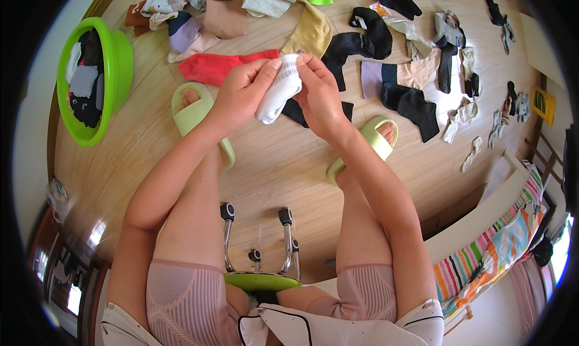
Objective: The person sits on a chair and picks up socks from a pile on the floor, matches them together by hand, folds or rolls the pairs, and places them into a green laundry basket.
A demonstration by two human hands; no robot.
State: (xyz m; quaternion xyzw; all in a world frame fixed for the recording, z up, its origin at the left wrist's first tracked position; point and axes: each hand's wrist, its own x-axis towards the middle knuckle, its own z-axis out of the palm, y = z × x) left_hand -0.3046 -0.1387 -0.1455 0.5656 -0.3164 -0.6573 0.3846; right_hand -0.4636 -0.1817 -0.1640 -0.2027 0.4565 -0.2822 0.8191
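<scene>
Both of my hands grip a white sock with grey stripes (279,90) at its striped top end, in front of me over the wood floor. My left hand (246,90) pinches it from the left and my right hand (319,90) from the right. The sock looks bunched or folded and hangs down between them. A red sock (210,67) lies just behind my left hand, a mustard sock (312,29) beyond both hands. Black socks (341,52) lie beyond and beside my right hand, one partly hidden under it.
A green plastic basin (122,70) holding rolled socks and dark cloth stands at the left. Many more socks (409,106) are spread over the floor ahead and to the right. My feet are in pale green slippers (194,113). A wheeled stool (262,280) is beneath me, a bed at the right.
</scene>
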